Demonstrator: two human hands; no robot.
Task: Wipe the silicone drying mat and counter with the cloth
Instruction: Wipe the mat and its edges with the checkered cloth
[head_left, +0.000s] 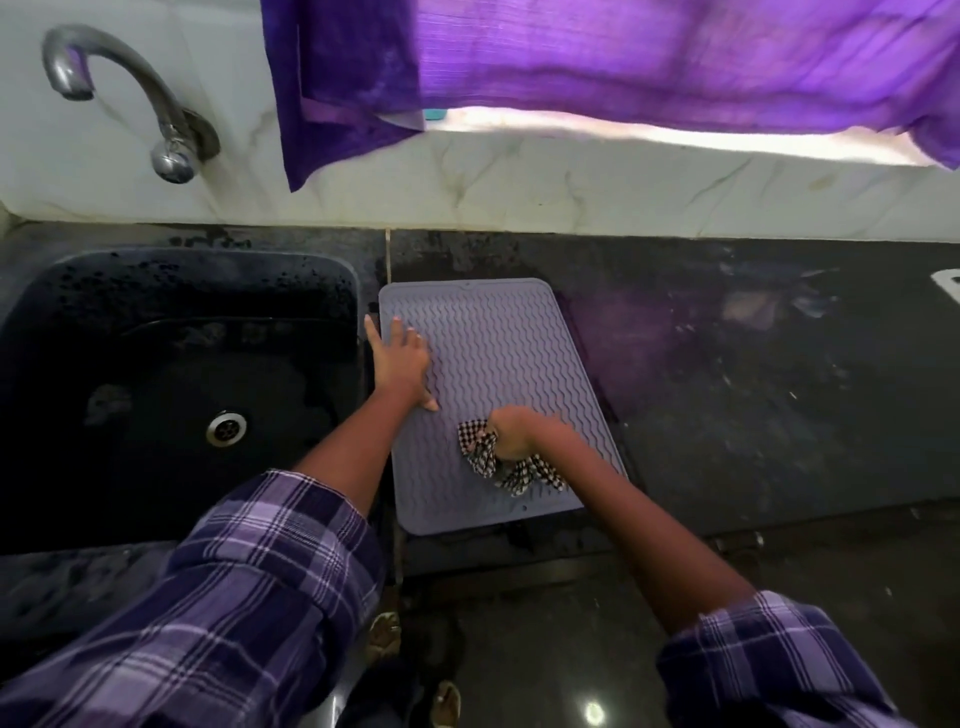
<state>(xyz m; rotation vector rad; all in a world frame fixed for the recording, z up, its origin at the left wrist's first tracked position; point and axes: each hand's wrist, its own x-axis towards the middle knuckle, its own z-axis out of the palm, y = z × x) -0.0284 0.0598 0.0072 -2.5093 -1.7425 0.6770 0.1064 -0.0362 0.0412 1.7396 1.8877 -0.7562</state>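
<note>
A lilac silicone drying mat (519, 343) with wavy ridges lies on the dark stone counter (753, 395), just right of the sink. My left hand (400, 364) rests flat on the mat's left edge, fingers spread and straight. My right hand (519, 434) grips a bunched black-and-white checked cloth (493, 460) against the mat's near half. Part of the cloth trails out below my wrist toward the mat's front edge.
A black sink (62, 395) with a metal drain (226, 427) sits to the left, a curved tap (130, 98) above it. A purple curtain (623, 62) hangs over the marble backsplash. A white object (948, 283) peeks in at the counter's far right. The counter's front edge runs just below the mat.
</note>
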